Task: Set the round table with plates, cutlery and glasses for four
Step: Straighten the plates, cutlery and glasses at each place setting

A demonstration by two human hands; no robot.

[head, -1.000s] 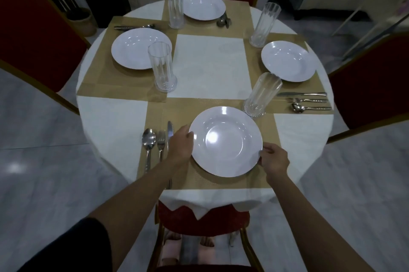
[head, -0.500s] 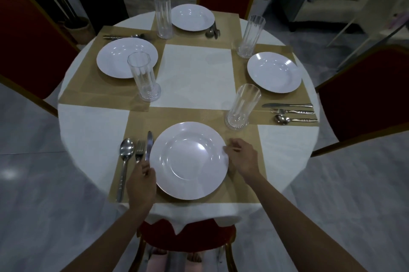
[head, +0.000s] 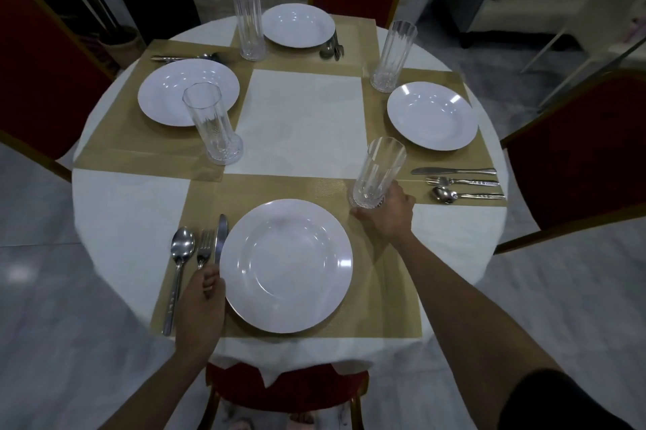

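A round white-clothed table point(head: 122, 206) carries gold placemats, each with a white plate. The near plate point(head: 286, 266) has a spoon point(head: 181, 254), a fork point(head: 204, 247) and a knife point(head: 220, 237) on its left. My left hand point(head: 204, 296) rests curled over the knife and fork handles, touching the plate's left rim. My right hand point(head: 386, 213) wraps around the base of the near glass point(head: 377, 171), which stands upright at the plate's upper right. Other plates lie at left point(head: 164, 94), far point(head: 298, 24) and right point(head: 432, 115).
Tall glasses stand at left point(head: 213, 125), far point(head: 247, 24) and right point(head: 393, 55). Cutlery point(head: 461, 183) lies by the right plate, more by the far plate point(head: 332, 50) and left plate point(head: 181, 57). Red chairs point(head: 587, 150) ring the table, one below me point(head: 286, 391).
My right hand left the plate's right rim and moved up to close around the near glass. My left hand slid down the cutlery handles. The view shifted slightly.
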